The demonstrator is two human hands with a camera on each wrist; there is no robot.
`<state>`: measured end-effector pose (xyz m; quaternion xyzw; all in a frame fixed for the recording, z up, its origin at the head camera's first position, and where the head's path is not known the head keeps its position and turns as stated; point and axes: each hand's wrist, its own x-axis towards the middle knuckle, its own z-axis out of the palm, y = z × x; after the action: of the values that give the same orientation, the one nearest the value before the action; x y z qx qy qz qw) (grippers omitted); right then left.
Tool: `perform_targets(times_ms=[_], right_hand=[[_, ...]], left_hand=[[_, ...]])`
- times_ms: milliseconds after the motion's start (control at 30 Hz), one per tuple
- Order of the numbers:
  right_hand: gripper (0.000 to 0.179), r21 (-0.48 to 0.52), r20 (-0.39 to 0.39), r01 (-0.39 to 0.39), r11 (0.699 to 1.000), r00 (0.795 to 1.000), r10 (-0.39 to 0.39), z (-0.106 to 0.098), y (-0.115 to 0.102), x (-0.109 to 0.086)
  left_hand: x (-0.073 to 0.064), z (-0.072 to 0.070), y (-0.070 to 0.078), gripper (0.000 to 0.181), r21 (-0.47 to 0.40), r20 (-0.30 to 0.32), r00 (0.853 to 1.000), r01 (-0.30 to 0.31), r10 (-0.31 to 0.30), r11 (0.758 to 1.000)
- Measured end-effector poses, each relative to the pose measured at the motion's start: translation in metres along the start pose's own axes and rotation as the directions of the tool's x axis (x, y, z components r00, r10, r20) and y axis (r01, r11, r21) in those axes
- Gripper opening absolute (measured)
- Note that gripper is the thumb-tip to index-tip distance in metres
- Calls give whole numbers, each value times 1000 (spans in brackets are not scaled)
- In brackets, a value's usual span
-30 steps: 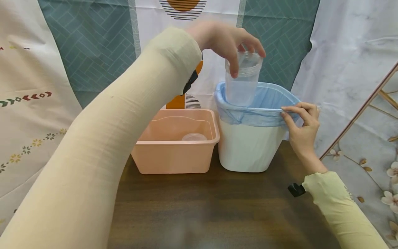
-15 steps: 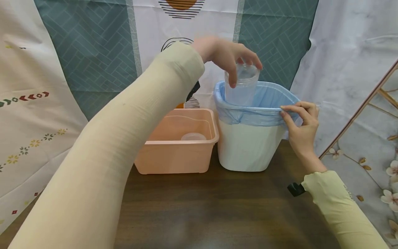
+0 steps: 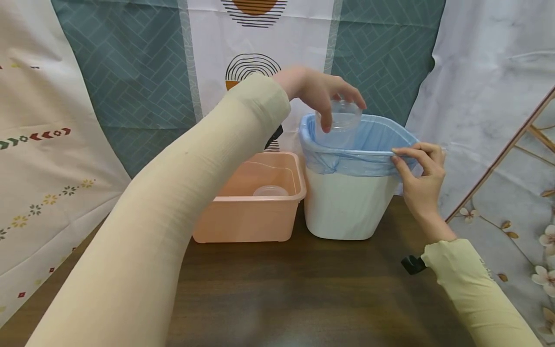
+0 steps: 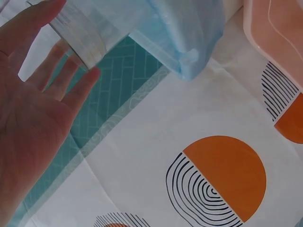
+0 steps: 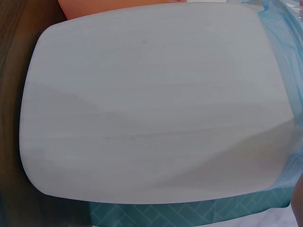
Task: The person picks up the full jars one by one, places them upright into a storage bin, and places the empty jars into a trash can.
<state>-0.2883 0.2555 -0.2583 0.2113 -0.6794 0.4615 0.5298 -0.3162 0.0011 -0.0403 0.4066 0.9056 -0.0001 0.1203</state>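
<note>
My left hand (image 3: 318,94) holds a clear plastic cup (image 3: 344,120) by its rim from above. The cup's lower part is down inside the mouth of a white bin (image 3: 347,207) lined with a blue bag (image 3: 381,132). In the left wrist view the thumb and fingers lie around the cup's rim (image 4: 78,35). At the bin's right edge my right hand (image 3: 425,178) pinches the folded rim of the blue bag between thumb and fingers. The right wrist view is mostly filled by the bin's white wall (image 5: 151,104).
A pink plastic tub (image 3: 247,219) stands just left of the bin, with a clear round plastic piece (image 3: 270,191) inside. Both rest on a dark wooden table (image 3: 303,289). Patterned curtains (image 3: 130,72) hang behind.
My left hand has lowered the cup, so more of it is inside the bin's mouth. The right hand keeps its pinch on the bag's rim.
</note>
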Motion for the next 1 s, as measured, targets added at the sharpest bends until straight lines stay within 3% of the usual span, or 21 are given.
perform_targets(times_ms=[767, 1000], right_hand=[[12, -10, -7, -2, 1000, 1000, 2, 1, 3, 0], [12, -3, -8, -1, 1000, 1000, 1, 3, -7, 0]], left_hand=[[7, 10, -6, 78, -51, 42, 999, 14, -12, 999], [8, 10, -9, 92, 24, 65, 997, 47, -48, 999]])
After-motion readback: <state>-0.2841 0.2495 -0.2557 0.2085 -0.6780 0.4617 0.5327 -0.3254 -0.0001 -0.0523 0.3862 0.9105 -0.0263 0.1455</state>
